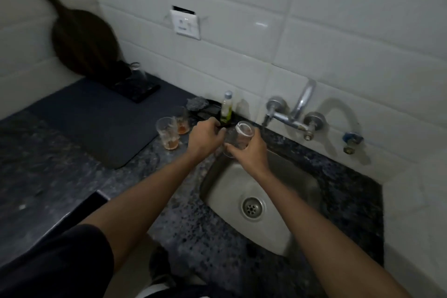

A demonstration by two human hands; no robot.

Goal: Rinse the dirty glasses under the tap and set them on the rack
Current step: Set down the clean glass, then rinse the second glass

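Right fingers [233, 150] curl round a clear tilted glass [242, 136] — left fingers [219, 132] curled, their hold unclear.

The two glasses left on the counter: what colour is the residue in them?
Orange-brown dregs sit at the bottom of both glasses, shown in the head view.

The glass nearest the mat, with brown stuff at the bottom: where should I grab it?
Take the glass round its middle, thumb on one side and fingers on the other. It stands upright with its mouth open, so a side grip should keep the dregs in. Come from the front: a second glass stands close behind it, and the mat lies on its left.
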